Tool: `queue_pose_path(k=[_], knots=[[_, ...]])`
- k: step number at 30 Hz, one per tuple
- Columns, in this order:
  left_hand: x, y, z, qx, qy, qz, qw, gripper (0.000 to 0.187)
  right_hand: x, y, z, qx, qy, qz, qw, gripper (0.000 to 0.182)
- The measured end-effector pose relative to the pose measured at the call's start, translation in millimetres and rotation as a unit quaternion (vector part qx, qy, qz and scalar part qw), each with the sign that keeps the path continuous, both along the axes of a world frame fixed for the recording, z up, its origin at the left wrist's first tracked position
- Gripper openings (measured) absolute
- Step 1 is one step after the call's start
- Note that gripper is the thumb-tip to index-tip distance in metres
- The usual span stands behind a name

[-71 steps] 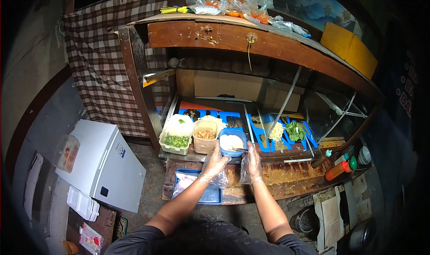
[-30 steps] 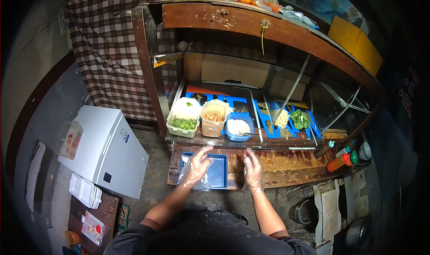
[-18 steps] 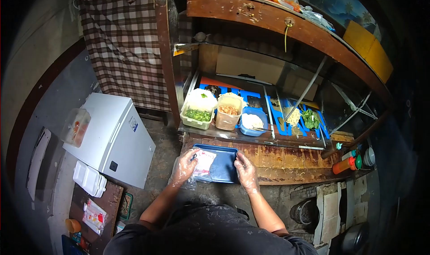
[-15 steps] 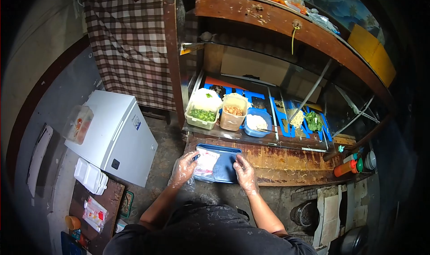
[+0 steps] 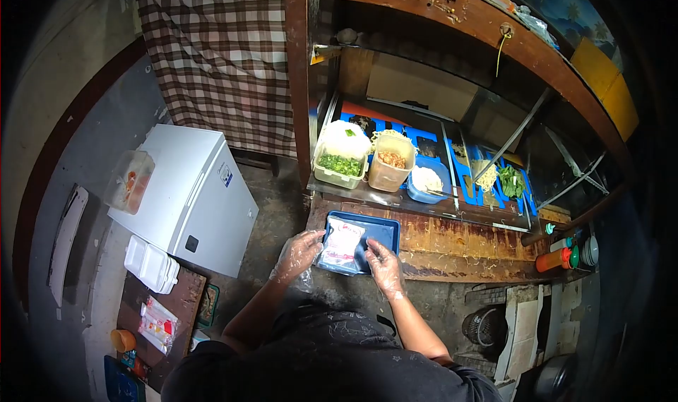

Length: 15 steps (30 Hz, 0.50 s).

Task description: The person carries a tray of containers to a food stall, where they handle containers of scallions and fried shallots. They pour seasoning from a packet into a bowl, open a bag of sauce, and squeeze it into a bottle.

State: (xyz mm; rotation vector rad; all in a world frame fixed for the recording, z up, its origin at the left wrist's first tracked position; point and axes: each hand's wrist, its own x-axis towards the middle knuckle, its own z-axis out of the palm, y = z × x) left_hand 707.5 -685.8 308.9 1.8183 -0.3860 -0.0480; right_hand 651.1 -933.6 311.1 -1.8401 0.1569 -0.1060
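Observation:
A blue tray (image 5: 381, 225) lies at the near left end of the wooden counter, with a white plastic packet with red print (image 5: 344, 243) flat in its left part. My left hand (image 5: 300, 254), in a clear plastic glove, is at the tray's left edge with its fingers apart and nothing in them. Beside the packet, over the tray's right part, is my right hand (image 5: 385, 266), also gloved, its fingers apart and holding nothing.
Behind the tray stand tubs of chopped greens (image 5: 340, 165), brown bits (image 5: 392, 160) and white food (image 5: 426, 180). A white freezer (image 5: 205, 190) is at the left, near foam boxes (image 5: 152, 264). Sauce bottles (image 5: 552, 259) stand at the right.
The view has shifted, so the counter appears further right. My left fingers have come off the dark tray edge or item they were at, and the packet lies fully visible.

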Motion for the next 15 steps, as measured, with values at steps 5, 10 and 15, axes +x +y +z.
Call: queue_pose_path(k=[5,10,15], knots=[[5.6,2.8,-17.1,-0.023,0.03,-0.026,0.999,0.038,6.1,8.5,-14.2,0.025,0.003,0.002,1.0,0.039],[7.9,8.9,-10.1,-0.017,0.056,-0.057,0.997,0.041,8.9,15.0,-15.8,-0.013,0.001,0.022,1.0,0.038],[14.5,12.4,-8.9,0.017,0.017,-0.112,0.993,0.038,6.9,17.7,-14.6,-0.013,0.04,0.035,0.998,0.039]])
